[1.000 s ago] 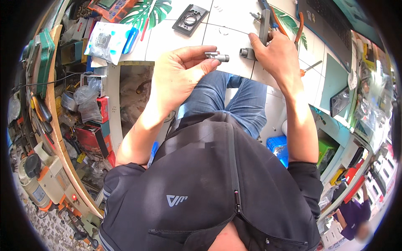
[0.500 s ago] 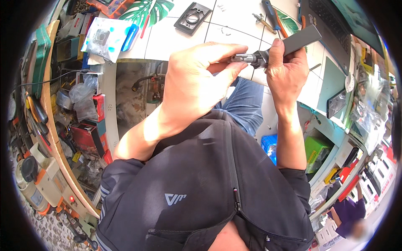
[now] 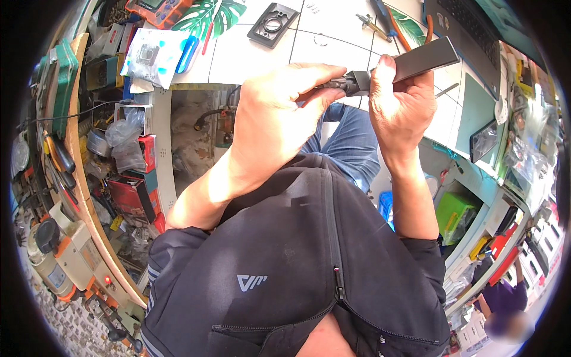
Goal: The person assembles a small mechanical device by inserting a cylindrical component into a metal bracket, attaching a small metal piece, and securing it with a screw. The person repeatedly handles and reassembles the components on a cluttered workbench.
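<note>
A dark grey flat bar, which looks like a door lever handle, is gripped in my right hand, with the thumb along its near side. At its left end is a square dark neck with a short metal shaft. My left hand pinches that shaft between thumb and fingers; its very tip is hidden by them. Both hands are held up over the near edge of the tiled table. Farther back on the table lies a black rectangular plate with a round opening.
Pliers and a small brass-coloured tool lie at the back, beside a laptop. A clear plastic packet and a red stick are at the left. A phone rests at the right. Crowded shelves stand on both sides.
The lever handle has turned about its length, so its square neck now shows a flat face and the shaft looks darker. Both hands have shifted slightly left.
</note>
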`<state>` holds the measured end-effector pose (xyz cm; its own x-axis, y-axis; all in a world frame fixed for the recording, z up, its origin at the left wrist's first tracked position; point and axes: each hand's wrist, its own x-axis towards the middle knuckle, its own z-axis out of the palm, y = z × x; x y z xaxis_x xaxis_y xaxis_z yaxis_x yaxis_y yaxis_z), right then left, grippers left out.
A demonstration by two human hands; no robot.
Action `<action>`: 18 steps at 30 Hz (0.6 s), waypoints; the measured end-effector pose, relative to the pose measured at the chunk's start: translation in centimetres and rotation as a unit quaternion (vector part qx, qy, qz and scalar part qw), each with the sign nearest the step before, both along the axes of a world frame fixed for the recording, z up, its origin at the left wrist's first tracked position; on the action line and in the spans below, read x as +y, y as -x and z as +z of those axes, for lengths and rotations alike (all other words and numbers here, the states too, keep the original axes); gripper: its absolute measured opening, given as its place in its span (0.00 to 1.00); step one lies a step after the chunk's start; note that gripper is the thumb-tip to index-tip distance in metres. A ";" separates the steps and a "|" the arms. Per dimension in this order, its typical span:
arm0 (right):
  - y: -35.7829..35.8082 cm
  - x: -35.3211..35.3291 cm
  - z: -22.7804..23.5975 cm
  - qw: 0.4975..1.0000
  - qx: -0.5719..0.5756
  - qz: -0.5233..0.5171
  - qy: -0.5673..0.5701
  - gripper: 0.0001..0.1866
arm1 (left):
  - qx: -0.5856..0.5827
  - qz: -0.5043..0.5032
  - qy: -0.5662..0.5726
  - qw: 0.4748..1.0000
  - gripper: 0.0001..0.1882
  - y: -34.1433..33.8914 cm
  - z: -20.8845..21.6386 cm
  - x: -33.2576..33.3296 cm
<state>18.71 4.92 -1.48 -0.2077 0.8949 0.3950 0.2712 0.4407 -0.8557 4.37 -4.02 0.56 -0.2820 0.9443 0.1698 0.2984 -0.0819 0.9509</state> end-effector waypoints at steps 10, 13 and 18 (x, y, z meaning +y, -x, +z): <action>-0.4 -0.3 0.0 0.999 -0.019 -0.003 -0.028 0.10 | 0.001 -0.021 -0.020 1.000 0.15 0.1 0.0 -0.2; -0.5 -0.4 0.0 1.000 0.009 -0.002 -0.030 0.12 | -0.006 -0.022 -0.024 0.999 0.15 0.1 -0.2 -0.4; -0.9 -0.8 -0.9 0.999 0.031 -0.012 -0.015 0.14 | -0.013 -0.008 -0.063 0.998 0.16 -0.5 -0.7 -0.5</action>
